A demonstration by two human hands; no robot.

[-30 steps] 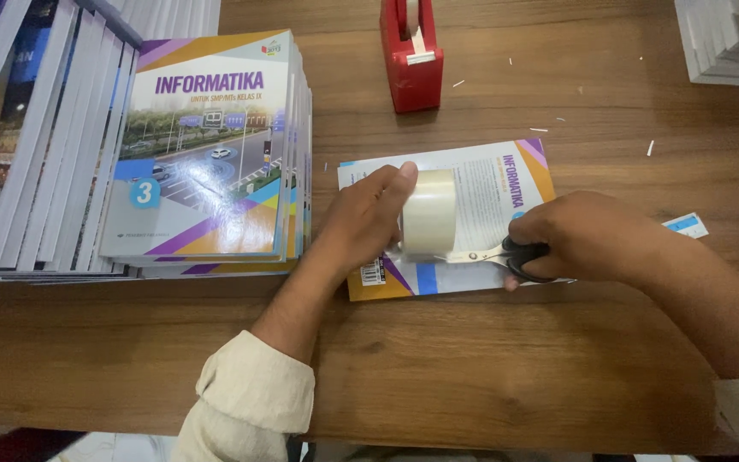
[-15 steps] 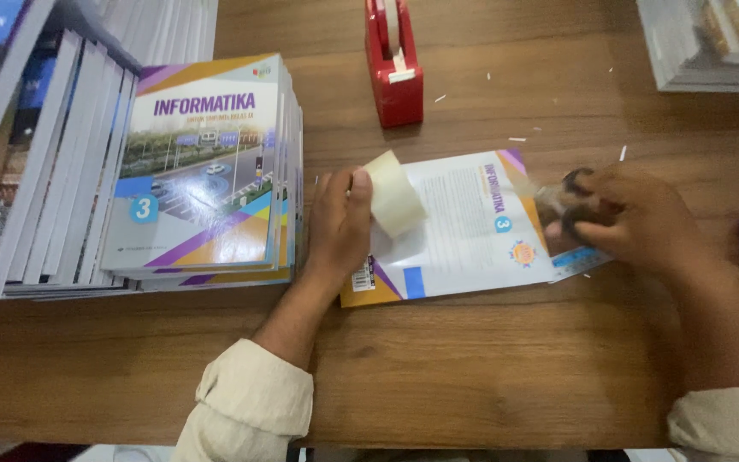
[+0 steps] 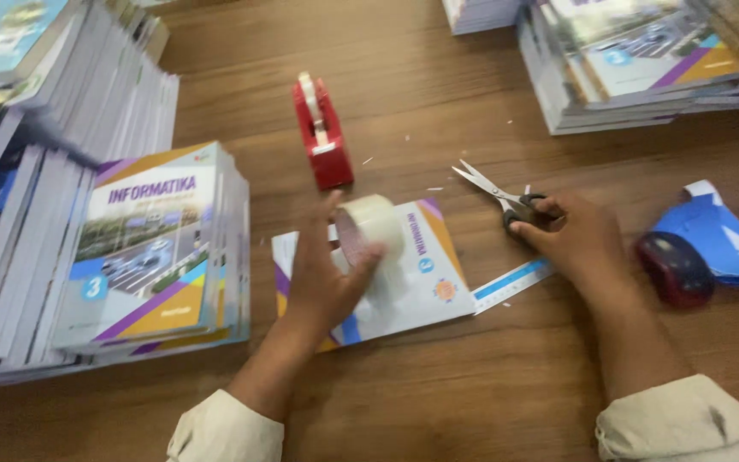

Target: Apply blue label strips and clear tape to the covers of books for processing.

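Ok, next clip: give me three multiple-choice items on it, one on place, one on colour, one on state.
1. Where is the tape dispenser?
A. On the wooden table, beyond the book
B. On a book stack
C. In the right hand

2. What colour is the dispenser?
A. Blue
B. Red
C. Green

3. What does the left hand hold?
A. The scissors
B. Nothing
C. A roll of clear tape

Answers:
1. A, it stands on bare wood past the book.
2. B, its body is red.
3. C, the roll is held over the book; the scissors are at the right hand.
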